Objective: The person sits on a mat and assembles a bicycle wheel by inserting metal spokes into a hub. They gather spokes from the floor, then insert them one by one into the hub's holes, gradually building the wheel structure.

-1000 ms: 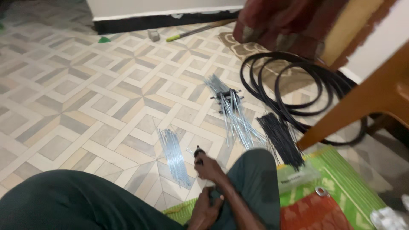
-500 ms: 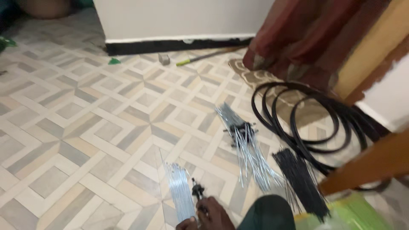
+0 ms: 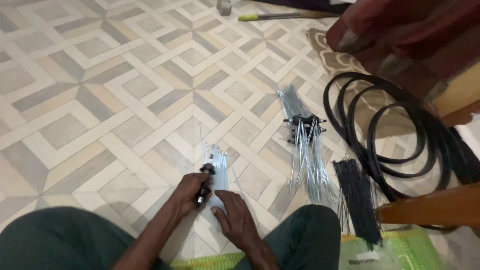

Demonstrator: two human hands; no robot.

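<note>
Left hand: the left hand [image 3: 190, 192] is closed around a small black wheel hub [image 3: 205, 182], which stands roughly upright, its upper flange showing above the fingers.
Right hand: the right hand [image 3: 235, 220] lies flat, fingers spread and holding nothing, pressing on the near end of a bundle of silver spokes [image 3: 217, 167].
Hub position: between the two hands, touching the left edge of the spoke bundle, low over the floor.
Silver spokes under hand: lying on the patterned tiled floor [image 3: 100, 100], fanning away from the hands.
Second hub with spokes: a black hub with spokes fitted [image 3: 304, 125] lies well beyond the right hand, over a longer loose bundle of silver spokes [image 3: 310, 165].
Black spokes: a dark bundle of spokes [image 3: 357, 200] lies further right of the right hand, near the person's knee.
Rims: several black hoops [image 3: 385, 125] are stacked on the floor, far right of the hands.
Wooden piece: an orange-brown wooden leg [image 3: 430, 207] crosses over the hoops' near edge.
Green mat: a green woven mat [image 3: 390, 252] lies beneath the person's legs.
</note>
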